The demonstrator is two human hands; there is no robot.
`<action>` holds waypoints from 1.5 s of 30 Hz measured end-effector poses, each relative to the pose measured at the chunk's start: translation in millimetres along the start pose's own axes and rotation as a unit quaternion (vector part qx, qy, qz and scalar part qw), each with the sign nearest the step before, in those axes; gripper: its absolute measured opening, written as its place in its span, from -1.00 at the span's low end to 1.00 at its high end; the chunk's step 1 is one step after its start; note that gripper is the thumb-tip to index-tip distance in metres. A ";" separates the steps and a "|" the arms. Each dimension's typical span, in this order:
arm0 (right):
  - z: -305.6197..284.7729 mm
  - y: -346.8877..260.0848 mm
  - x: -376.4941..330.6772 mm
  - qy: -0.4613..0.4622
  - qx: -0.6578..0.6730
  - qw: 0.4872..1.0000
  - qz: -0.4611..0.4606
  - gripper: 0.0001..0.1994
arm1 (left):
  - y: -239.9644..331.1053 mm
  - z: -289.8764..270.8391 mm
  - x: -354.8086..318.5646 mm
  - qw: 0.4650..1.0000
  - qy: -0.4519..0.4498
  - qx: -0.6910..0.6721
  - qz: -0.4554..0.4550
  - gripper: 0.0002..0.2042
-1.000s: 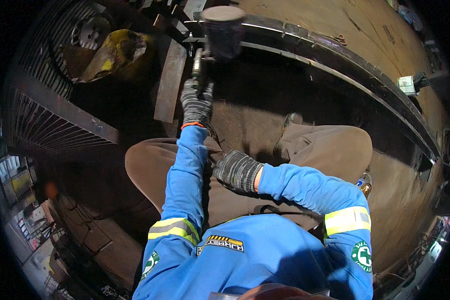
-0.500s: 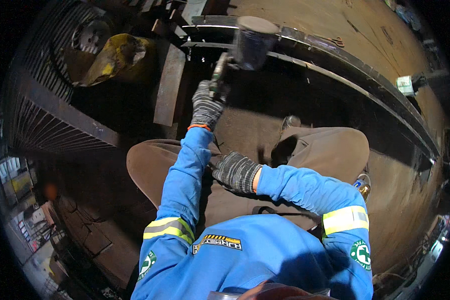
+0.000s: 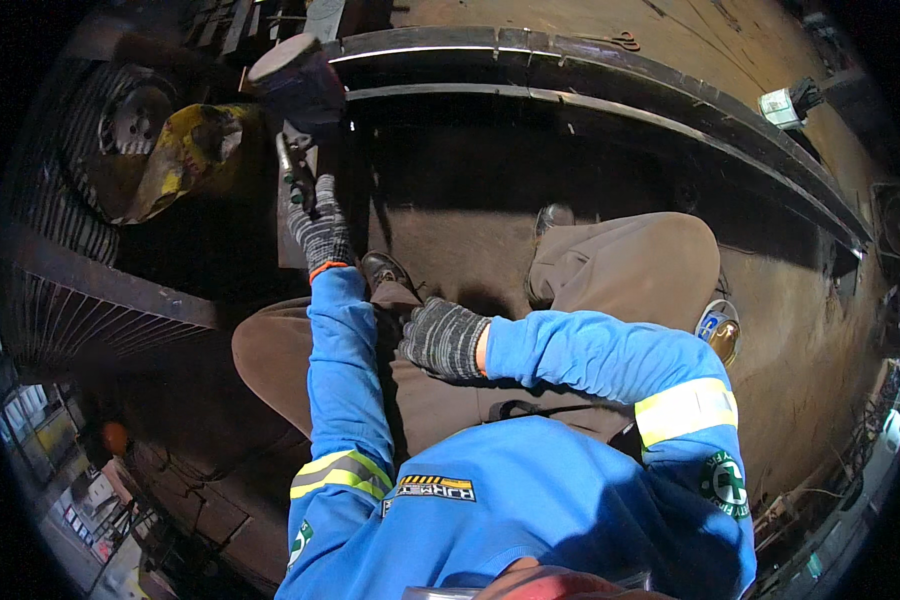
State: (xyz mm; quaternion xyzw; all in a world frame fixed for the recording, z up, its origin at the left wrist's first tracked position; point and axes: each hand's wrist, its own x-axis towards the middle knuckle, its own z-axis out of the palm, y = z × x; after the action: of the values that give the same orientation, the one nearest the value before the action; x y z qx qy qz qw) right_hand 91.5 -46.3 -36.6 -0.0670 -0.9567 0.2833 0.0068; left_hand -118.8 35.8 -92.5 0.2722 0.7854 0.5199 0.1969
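Observation:
My left hand (image 3: 320, 228), in a striped grey knit glove, reaches forward and is closed on a slim metal tool (image 3: 287, 158) with greenish parts. At the tool's far end is a dark cylinder (image 3: 312, 92) with a pale, flat round end (image 3: 282, 57). The joint between them is too dark to read. Below the hand lies a flat steel strip (image 3: 290, 238). My right hand (image 3: 445, 340), gloved alike, rests in my lap with curled fingers. Anything inside that hand is hidden.
Long steel beams (image 3: 610, 100) curve across ahead of my knees. A crumpled yellow container (image 3: 195, 150) and a wheel (image 3: 138, 118) sit at left, above metal bars (image 3: 85, 300). Red-handled scissors (image 3: 625, 41) and a white tin (image 3: 778, 108) lie beyond the beams.
My left hand has moved left, carrying the tool and cylinder from over the beams to beside the yellow container. My right hand stays in my lap; the view has shifted slightly.

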 end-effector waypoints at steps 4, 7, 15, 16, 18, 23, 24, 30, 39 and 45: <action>8.6 1.4 -2.9 0.007 0.001 1.000 0.007 -0.88 | -8.0 24.7 -22.5 0.991 -0.048 0.109 0.057 -0.70; 12.4 2.2 -7.0 0.025 0.010 0.999 0.020 -0.87 | -16.9 53.1 -38.2 0.990 -0.127 0.036 0.048 -0.81; 0.9 4.3 -29.5 -0.020 -0.014 0.999 0.033 -0.89 | 24.0 87.6 -109.0 0.921 -0.315 0.164 0.158 -0.73; 4.8 6.1 -33.0 -0.016 -0.010 0.999 0.036 -0.88 | 30.2 90.4 -113.9 0.911 -0.342 0.176 0.147 -0.73; 10.7 7.7 -39.2 -0.009 -0.002 0.999 0.040 -0.87 | 36.2 94.9 -121.5 0.899 -0.386 0.157 0.134 -0.72; 21.8 10.3 -45.5 -0.006 0.002 0.999 0.050 -0.87 | 43.7 100.3 -134.9 0.901 -0.396 0.059 0.164 -0.69; 24.8 11.3 -45.9 0.002 0.003 0.999 0.049 -0.87 | 44.5 100.4 -135.5 0.904 -0.390 0.056 0.167 -0.69; 10.1 11.9 -49.2 -0.023 0.019 0.998 0.063 -0.86 | 44.4 102.4 -130.3 0.922 -0.343 0.136 0.120 -0.72; 6.0 10.0 -32.5 -0.019 0.028 0.998 0.051 -0.86 | 17.7 79.2 -90.1 0.966 -0.143 0.156 0.150 -0.69; 10.7 9.5 -31.5 -0.005 0.022 0.998 0.065 -0.84 | 20.1 72.3 -66.3 0.992 -0.056 0.093 0.071 -0.66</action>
State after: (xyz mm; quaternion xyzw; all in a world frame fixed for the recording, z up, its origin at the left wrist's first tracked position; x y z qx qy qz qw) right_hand 123.4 -48.4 -49.9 -0.1270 -0.9440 0.3040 -0.0151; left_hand -20.2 51.3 -99.8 0.3735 0.7965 0.4414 0.1769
